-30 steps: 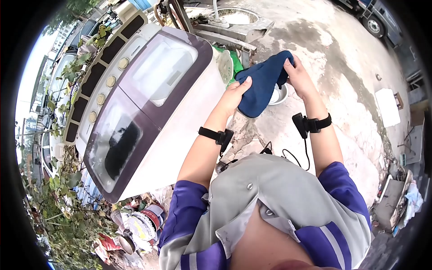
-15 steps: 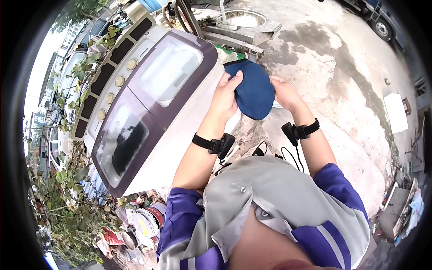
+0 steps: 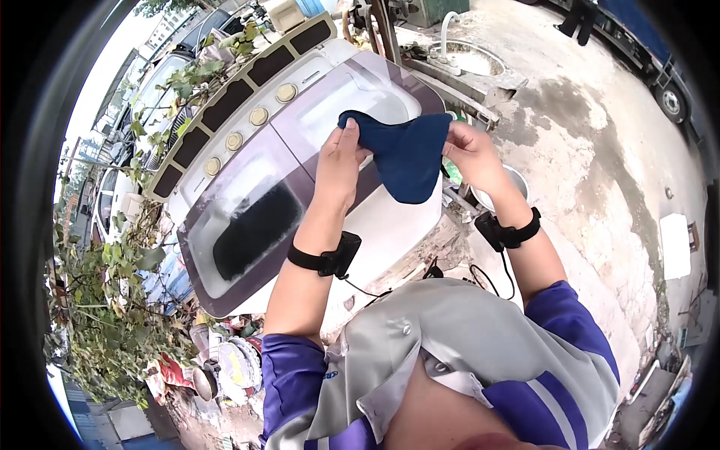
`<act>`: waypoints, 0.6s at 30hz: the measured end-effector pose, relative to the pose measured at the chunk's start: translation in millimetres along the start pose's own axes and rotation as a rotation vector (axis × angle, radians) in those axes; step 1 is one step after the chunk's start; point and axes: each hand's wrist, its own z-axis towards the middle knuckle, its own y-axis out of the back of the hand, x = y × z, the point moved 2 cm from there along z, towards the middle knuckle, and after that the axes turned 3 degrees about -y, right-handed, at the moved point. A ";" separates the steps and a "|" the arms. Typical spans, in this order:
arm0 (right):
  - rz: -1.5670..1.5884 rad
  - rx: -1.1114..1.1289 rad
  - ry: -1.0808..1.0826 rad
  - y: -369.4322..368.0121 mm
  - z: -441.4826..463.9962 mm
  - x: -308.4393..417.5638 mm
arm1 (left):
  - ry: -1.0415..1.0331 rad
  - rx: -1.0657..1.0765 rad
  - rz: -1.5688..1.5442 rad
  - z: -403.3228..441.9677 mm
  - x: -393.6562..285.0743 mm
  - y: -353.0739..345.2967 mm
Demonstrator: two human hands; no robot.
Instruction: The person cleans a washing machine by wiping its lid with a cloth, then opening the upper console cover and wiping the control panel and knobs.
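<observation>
A dark blue piece of soft cloth, its exact kind unclear, is stretched between my two hands, its lower part hanging in a rounded flap. My left hand pinches its upper left corner with the thumb on top. At the upper right corner, my right hand grips the edge between thumb and fingers. Below and behind the cloth stands a twin-tub washing machine with a white body and purple-framed see-through lids, both down. Several cream knobs line its panel. Neither hand touches the machine.
A round basin is partly hidden behind my right forearm. A concrete sink with a white pipe stands at the back. Leafy vines and tubs lie left. Another person's legs show near a truck.
The cloth has gone from a rounded, bunched shape to one spread wide between my hands. My left hand has moved left, over the washing machine. My view has shifted too.
</observation>
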 end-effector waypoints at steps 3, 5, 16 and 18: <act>-0.314 -0.085 0.071 -22.2 24.0 4.8 | -0.058 -0.051 0.147 19.2 -17.6 49.6; -0.251 -0.226 0.130 -37.4 38.5 10.8 | -0.082 -0.074 -0.040 35.9 -36.6 80.4; -0.511 -0.109 0.213 -116.8 124.5 41.5 | 0.186 0.814 1.253 26.4 -92.2 190.8; -0.561 0.143 0.142 -120.3 138.6 51.5 | 0.303 0.741 1.500 21.6 -88.9 194.5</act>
